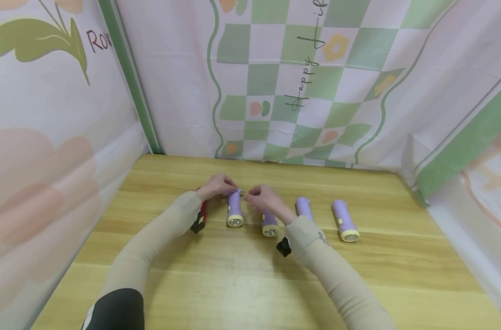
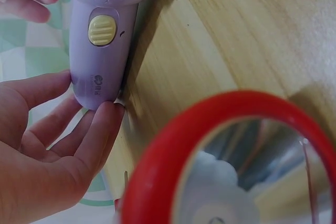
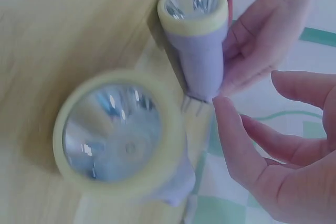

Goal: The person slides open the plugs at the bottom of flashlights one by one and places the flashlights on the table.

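A light-purple flashlight (image 1: 235,207) with a cream rim lies on the table, its lens facing me. My left hand (image 1: 219,185) pinches its tail end between thumb and fingers, as the left wrist view shows; a cream switch (image 2: 102,30) sits on its upper side. My right hand (image 1: 266,199) is held close to that same tail, thumb and fingers spread apart with nothing between them. Thin metal prongs (image 3: 192,106) stick out at the tail, near the right fingertips. A second purple flashlight (image 1: 269,224) lies below the right hand. Close to the left wrist is a red flashlight (image 2: 152,177).
Farther right, two more purple flashlights lie on the wooden table (image 1: 217,284): one (image 1: 303,207) partly behind the right forearm, another (image 1: 345,221) beyond it. A patterned curtain (image 1: 267,82) hangs along the table's back edge, with cloth on both sides.
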Demonstrator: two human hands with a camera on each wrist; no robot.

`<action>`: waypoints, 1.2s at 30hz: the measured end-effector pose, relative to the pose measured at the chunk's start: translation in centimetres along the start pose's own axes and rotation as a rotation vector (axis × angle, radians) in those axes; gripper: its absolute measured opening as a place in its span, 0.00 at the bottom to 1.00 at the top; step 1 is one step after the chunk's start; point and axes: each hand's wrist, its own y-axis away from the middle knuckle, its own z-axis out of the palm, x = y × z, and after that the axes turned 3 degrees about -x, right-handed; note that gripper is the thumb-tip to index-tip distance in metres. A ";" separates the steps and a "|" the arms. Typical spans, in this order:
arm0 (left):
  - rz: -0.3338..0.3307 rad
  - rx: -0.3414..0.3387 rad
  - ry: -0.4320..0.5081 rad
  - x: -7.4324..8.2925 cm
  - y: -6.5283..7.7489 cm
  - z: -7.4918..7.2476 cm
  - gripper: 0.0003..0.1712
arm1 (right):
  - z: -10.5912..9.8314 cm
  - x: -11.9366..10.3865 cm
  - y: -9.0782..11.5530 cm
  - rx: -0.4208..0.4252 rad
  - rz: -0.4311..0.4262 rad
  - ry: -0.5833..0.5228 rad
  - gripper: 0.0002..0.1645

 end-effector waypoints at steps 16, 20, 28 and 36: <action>0.023 0.016 -0.028 -0.2 -0.1 0.2 0.19 | -3.0 1.8 1.2 0.061 -0.002 0.032 0.33; 0.034 0.026 -0.037 -0.2 0.0 0.2 0.19 | -3.3 2.1 1.6 0.051 0.012 0.021 0.34; 0.027 0.022 -0.037 0.0 0.1 0.2 0.19 | -3.6 2.8 2.1 0.047 0.046 0.009 0.34; 0.029 0.026 -0.025 -0.2 0.0 0.3 0.19 | -3.7 3.6 2.7 0.054 0.075 0.056 0.34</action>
